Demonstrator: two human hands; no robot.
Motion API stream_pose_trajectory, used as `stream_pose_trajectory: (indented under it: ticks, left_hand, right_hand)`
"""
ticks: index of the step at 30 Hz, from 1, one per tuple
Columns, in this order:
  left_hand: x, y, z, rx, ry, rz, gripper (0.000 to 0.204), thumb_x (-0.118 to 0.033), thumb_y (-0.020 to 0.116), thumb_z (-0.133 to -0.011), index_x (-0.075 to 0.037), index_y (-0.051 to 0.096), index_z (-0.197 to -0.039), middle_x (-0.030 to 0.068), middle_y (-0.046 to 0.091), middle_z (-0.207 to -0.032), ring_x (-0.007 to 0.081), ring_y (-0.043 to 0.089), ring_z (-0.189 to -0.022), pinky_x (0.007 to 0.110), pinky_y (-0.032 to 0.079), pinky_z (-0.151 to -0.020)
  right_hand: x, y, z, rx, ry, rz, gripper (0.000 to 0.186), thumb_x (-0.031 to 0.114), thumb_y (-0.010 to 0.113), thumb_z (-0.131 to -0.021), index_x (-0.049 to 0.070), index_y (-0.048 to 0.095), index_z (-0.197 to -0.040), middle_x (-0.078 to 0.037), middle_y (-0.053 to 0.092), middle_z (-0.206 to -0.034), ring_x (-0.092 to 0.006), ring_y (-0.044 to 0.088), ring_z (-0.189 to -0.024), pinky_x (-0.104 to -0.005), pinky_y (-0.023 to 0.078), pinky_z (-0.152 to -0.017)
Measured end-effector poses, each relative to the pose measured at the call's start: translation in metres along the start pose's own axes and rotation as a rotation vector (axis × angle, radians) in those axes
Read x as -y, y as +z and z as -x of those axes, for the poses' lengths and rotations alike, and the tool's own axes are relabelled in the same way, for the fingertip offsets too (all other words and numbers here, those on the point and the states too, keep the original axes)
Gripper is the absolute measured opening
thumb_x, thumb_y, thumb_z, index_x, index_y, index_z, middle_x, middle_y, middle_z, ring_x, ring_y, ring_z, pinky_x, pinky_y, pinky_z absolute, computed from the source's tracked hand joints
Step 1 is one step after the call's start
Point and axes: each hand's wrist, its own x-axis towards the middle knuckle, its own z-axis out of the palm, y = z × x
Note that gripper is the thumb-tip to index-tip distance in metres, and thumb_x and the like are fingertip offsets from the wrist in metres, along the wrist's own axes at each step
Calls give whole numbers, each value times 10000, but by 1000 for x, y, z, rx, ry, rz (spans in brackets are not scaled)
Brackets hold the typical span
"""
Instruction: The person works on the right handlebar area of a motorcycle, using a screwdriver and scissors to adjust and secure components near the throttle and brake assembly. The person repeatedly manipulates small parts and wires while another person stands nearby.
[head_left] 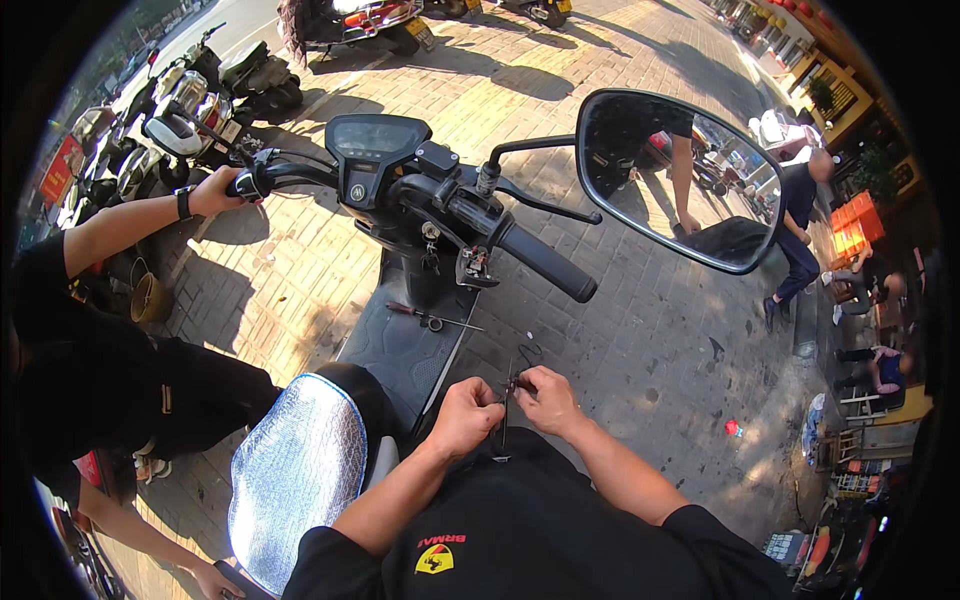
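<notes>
My left hand point(470, 412) is closed on a thin dark piece point(505, 425) in front of my torso, too small to name. My right hand point(545, 405) pinches the same piece higher up, where a dark wire point(529, 353) loops out. To their left, a scooter has a silver padded seat cover point(292, 470) and a floorboard point(385, 350) with a screwdriver point(405, 308) and a small ring lying on it. Ahead, a small assembly with exposed parts point(473, 263) hangs below the right grip point(545, 260), near the keys point(430, 258) and dashboard point(365, 140).
A co-worker's hand point(215, 190) holds the left handlebar; their other hand point(215, 580) is low behind the seat. A large mirror point(670, 185) juts right. Parked scooters point(200, 110) line the back left. A person in dark clothes point(800, 215) and others sit along the right.
</notes>
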Motion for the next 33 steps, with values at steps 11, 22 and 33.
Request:
stream_pose_trajectory:
  ticks: [11, 22, 33]
  left_hand:
    - [-47, 18, -3, -125, 274, -206, 150, -91, 715, -882, 21, 616, -865, 20, 624, -663, 49, 545, -585, 243, 442, -521]
    - [-152, -73, -120, -145, 524, -818, 278, -106, 687, -792, 2, 712, -1047, 120, 648, -683, 195, 622, -625, 323, 496, -615]
    - [-151, -85, -145, 13, 448, -864, 204, -153, 662, -817, -29, 723, -967, 173, 716, -806, 331, 714, -781, 389, 548, -718]
  right_hand:
    - [25, -29, 23, 44, 80, -785, 339, 168, 719, -911, -26, 533, -1117, -34, 598, -930, -103, 606, -812, -253, 516, -707]
    - [90, -49, -30, 205, 166, -984, 390, 397, 593, -1000, 8, 567, -976, -56, 579, -768, -106, 544, -627, -249, 455, -545]
    - [107, -37, -68, 128, 339, -910, 469, 508, 611, -970, 42, 591, -919, -22, 568, -708, -91, 524, -556, -237, 425, -469]
